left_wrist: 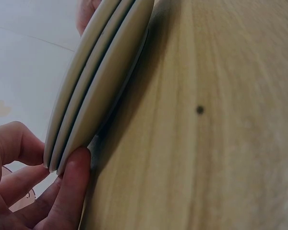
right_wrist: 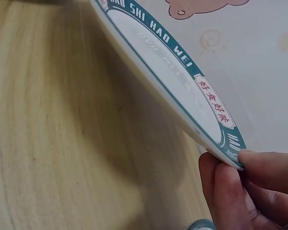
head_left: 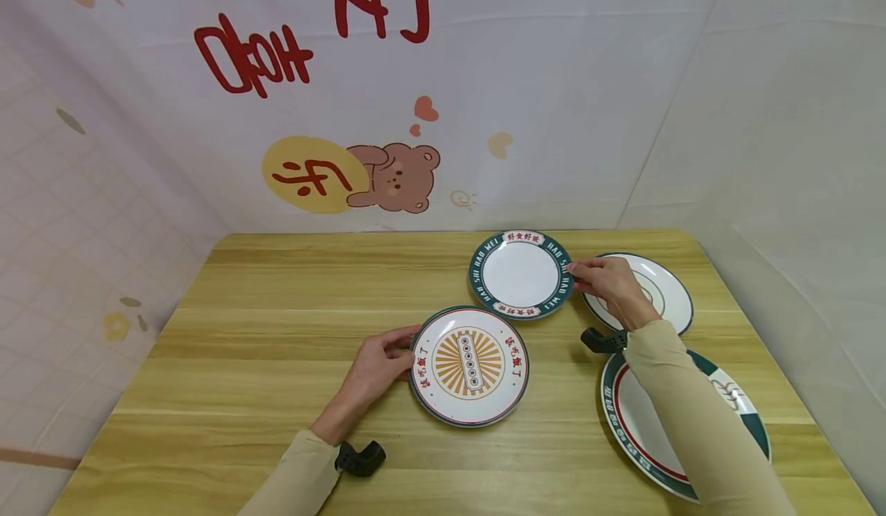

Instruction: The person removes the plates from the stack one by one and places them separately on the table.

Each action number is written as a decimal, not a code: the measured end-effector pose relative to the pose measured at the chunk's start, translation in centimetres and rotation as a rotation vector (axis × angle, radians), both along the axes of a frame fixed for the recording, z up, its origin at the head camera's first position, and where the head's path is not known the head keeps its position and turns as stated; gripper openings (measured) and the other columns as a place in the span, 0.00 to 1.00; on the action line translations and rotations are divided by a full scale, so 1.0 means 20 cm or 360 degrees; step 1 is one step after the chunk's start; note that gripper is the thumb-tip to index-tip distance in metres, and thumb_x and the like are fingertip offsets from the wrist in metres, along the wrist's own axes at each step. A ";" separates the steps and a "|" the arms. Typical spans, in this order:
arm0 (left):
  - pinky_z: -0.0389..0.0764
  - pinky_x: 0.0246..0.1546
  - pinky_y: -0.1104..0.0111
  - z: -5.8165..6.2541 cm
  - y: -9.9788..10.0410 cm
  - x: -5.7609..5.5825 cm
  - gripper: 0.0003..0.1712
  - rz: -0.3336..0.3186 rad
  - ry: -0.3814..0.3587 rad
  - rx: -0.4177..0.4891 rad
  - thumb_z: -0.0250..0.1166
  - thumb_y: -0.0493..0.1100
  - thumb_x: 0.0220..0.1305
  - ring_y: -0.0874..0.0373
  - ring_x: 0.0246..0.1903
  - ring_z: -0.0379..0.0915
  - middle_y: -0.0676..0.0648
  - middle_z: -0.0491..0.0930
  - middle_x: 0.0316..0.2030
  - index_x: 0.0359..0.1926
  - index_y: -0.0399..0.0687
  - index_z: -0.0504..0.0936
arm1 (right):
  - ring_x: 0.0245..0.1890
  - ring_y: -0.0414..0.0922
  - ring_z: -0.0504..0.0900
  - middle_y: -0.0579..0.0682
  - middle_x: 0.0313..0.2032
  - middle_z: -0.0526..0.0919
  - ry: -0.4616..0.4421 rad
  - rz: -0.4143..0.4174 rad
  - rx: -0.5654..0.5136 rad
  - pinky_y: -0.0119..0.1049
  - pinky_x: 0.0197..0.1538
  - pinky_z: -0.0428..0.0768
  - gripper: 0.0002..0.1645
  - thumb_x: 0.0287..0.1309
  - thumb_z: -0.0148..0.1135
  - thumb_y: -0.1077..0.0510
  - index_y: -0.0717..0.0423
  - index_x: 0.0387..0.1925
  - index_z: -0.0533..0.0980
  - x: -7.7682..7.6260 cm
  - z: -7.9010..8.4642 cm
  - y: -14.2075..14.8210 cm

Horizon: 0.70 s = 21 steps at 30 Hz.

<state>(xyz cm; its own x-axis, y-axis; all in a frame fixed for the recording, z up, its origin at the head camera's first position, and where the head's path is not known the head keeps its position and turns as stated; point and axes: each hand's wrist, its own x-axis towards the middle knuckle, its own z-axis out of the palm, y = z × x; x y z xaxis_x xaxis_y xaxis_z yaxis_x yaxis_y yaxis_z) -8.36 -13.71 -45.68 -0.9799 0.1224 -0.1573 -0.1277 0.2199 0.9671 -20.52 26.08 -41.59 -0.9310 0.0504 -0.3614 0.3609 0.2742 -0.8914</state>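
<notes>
My left hand [head_left: 377, 366] grips the left edge of a stack of plates. The top white plate [head_left: 508, 404] has an orange sunburst and red characters. Several stacked rims [left_wrist: 93, 72] show edge-on in the left wrist view, fingers above and below them. Farther back, my right hand [head_left: 614, 284] pinches the right rim of a green-rimmed plate [head_left: 519, 274], thumb on top and fingers beneath. In the right wrist view this plate [right_wrist: 168, 81] is held off the wooden surface, with a shadow below it.
Behind the right hand lies a white plate [head_left: 671, 293] with a thin dark rim. A larger plate [head_left: 644, 431] with a green and red border sits nearer, partly covered by the right sleeve. A wall sheet [head_left: 540, 78] with a printed bear borders the wooden table [head_left: 277, 308].
</notes>
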 end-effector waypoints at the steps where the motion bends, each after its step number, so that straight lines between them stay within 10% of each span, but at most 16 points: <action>1: 0.88 0.30 0.63 0.00 0.00 0.00 0.29 -0.0001 -0.0004 0.0004 0.61 0.26 0.61 0.53 0.39 0.84 0.38 0.84 0.50 0.64 0.39 0.82 | 0.35 0.34 0.82 0.49 0.44 0.81 0.0003 0.0004 0.0000 0.31 0.52 0.85 0.30 0.75 0.60 0.54 0.71 0.68 0.70 0.00 0.00 0.00; 21: 0.88 0.29 0.62 0.00 -0.02 0.01 0.28 -0.0043 0.0007 -0.0040 0.63 0.27 0.60 0.52 0.38 0.84 0.39 0.84 0.50 0.63 0.40 0.82 | 0.33 0.34 0.84 0.51 0.43 0.82 -0.0039 -0.0024 -0.0029 0.30 0.48 0.86 0.29 0.74 0.61 0.58 0.74 0.67 0.70 -0.01 -0.03 -0.03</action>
<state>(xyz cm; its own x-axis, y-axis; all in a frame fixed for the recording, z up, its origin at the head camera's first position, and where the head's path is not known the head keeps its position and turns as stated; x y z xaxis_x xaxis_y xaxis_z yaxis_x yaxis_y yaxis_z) -8.15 -14.16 -45.65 -0.9771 0.1447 -0.1562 -0.1171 0.2473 0.9618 -20.76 25.58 -42.24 -0.9209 0.0579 -0.3854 0.3870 0.2523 -0.8869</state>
